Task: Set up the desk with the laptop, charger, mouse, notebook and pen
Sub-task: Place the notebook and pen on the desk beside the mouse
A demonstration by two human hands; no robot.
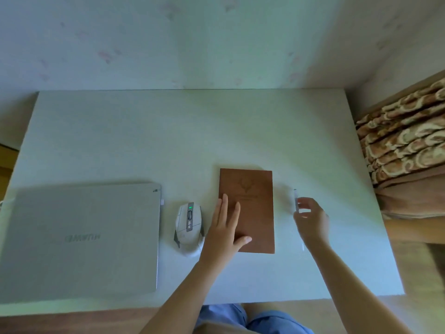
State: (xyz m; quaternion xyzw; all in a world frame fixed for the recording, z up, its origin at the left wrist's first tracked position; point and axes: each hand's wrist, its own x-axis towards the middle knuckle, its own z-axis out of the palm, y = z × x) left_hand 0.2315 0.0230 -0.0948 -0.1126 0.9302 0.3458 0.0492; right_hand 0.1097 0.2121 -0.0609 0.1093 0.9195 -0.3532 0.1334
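Note:
A closed silver laptop [81, 239] lies at the desk's front left. A white mouse [188, 227] with a green light sits just right of it. A brown notebook [252, 201] lies closed further right. My left hand [225, 233] rests flat on the notebook's lower left part, fingers spread. My right hand [311, 219] is right of the notebook, fingers curled around a slim white pen [295, 197] held roughly upright above the desk. A white plug [162, 202] shows at the laptop's right edge. The charger itself is not visible.
The pale desk [192, 131] stands against a wall with faded floral wallpaper. A folded patterned brown blanket [407, 145] lies on a bed past the desk's right edge. My knees in blue cloth [243, 319] show below the front edge.

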